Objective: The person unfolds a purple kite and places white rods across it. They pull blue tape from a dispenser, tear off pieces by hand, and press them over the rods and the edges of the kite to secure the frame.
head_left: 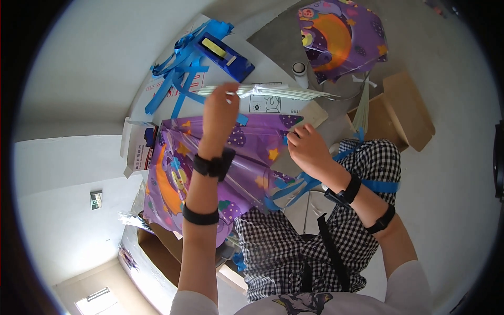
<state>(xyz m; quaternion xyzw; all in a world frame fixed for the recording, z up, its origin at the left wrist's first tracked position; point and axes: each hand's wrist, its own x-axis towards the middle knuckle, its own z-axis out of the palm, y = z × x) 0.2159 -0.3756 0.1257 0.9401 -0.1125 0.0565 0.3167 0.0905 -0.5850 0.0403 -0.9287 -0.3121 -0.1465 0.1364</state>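
Observation:
A purple plastic sheet (241,157), printed with stars, strawberries and an orange moon, spreads over the tabletop and my lap. My right hand (310,152) is closed at its right edge, fingertips pinched beside a bit of blue tape. My left hand (220,115) is raised over the far part of the sheet with curled fingers. It is at a bundle of thin pale sticks (286,92), tied with a white strip; whatever it grips is hard to make out. Blue tape strips (294,186) hang below my right hand, along my checkered trousers (273,241).
Blue strips (181,63) and a blue tape dispenser (226,56) lie at the far left of the table. Beyond the sticks stands a white bottle (300,73). A purple printed kite-like piece (344,42) is at the far right, above an open cardboard box (404,113). A small carton (139,147) sits left.

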